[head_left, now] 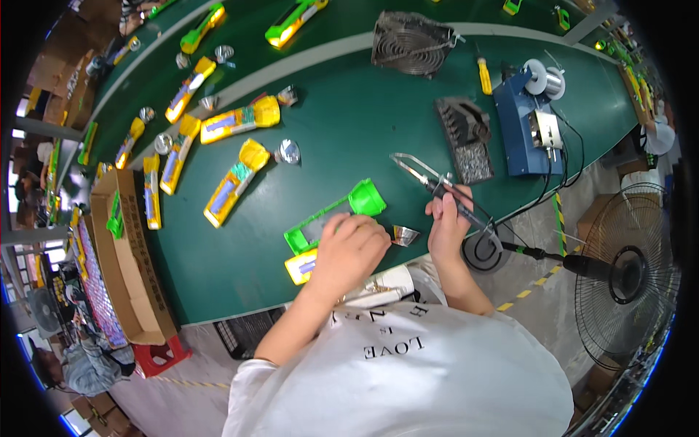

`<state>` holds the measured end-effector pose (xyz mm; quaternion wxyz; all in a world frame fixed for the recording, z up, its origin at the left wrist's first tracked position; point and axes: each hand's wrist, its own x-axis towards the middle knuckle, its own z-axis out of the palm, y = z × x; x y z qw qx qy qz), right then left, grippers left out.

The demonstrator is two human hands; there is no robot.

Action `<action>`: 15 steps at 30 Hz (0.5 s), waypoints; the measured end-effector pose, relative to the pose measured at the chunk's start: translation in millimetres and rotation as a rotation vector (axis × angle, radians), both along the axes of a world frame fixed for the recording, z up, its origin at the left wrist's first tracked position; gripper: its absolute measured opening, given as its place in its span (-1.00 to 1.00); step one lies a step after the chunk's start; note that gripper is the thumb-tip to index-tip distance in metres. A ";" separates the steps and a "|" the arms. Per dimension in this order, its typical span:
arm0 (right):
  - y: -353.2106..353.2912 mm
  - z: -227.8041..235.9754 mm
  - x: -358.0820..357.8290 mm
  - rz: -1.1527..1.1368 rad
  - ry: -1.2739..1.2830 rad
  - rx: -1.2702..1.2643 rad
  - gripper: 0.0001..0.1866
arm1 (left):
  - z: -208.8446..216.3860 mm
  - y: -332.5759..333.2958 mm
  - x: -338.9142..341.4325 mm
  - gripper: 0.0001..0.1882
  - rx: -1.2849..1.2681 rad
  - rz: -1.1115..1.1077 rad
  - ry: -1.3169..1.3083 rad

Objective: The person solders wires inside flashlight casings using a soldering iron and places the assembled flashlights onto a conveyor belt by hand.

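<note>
My right hand [450, 224] grips a soldering iron [437, 186] with a bent metal tube running beside its tip, which points up and left above the bench. My left hand [351, 249] is closed over a green flashlight housing [366, 198] and a yellow flashlight housing [300, 267] at the near edge. Its fingers are bent together, and what they pinch is hidden under them. Beside its fingertips lies a small silver reflector [405, 235]. The iron's tip is apart from the housings.
Several yellow flashlight housings [237, 182] with reflectors lie to the left. A blue solder-feeding machine [517, 127], a dark holder tray [466, 138], a black fan [411, 44] and a yellow screwdriver [484, 75] are on the right. A cardboard box [131, 269] stands left; a large fan [626, 273] right.
</note>
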<state>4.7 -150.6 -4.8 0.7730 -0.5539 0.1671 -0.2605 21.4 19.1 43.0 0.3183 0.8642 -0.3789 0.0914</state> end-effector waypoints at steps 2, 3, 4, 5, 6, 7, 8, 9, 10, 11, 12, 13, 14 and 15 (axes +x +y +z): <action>-1.1 1.6 2.1 0.009 0.008 0.004 -0.89 | 3.1 10.6 -3.7 -0.85 -0.051 0.028 0.094; -1.2 2.3 1.7 0.010 -0.004 0.006 -0.88 | 4.1 15.5 -6.9 -0.85 -0.103 0.050 0.167; -0.9 2.5 2.2 0.012 -0.004 -0.009 -0.88 | 4.0 20.1 -8.8 -0.87 -0.159 0.071 0.229; -0.7 2.0 2.6 0.019 0.008 -0.007 -0.88 | 1.7 24.0 -11.4 -0.87 -0.158 0.079 0.240; -0.6 1.4 3.0 0.018 0.008 -0.012 -0.88 | -1.4 27.4 -14.1 -0.87 -0.197 0.123 0.276; -0.6 0.8 3.3 0.017 0.004 -0.018 -0.89 | -4.2 29.9 -16.2 -0.87 -0.236 0.168 0.307; -0.1 0.4 2.7 0.014 0.007 -0.003 -0.89 | -6.3 32.0 -18.3 -0.88 -0.264 0.191 0.330; -0.8 -0.5 2.6 0.018 0.013 -0.003 -0.89 | -6.8 32.5 -19.2 -0.88 -0.265 0.196 0.335; -1.5 -1.8 2.2 0.011 0.010 0.005 -0.89 | -7.0 32.9 -20.0 -0.88 -0.269 0.224 0.350; -2.0 -2.8 2.0 0.002 0.007 0.014 -0.89 | -7.3 32.8 -20.2 -0.88 -0.273 0.250 0.364; -2.2 -2.8 2.1 0.005 0.010 0.014 -0.89 | -7.9 31.5 -19.7 -0.89 -0.295 0.246 0.362; -1.9 -2.1 2.1 -0.003 0.016 0.017 -0.89 | -7.3 30.6 -18.5 -0.89 -0.294 0.249 0.365; -1.8 -1.8 2.1 -0.012 0.020 0.019 -0.89 | -5.6 29.4 -16.4 -0.89 -0.277 0.194 0.364; -1.9 -2.0 2.0 -0.011 0.023 0.020 -0.89 | -4.2 28.1 -14.6 -0.89 -0.261 0.139 0.362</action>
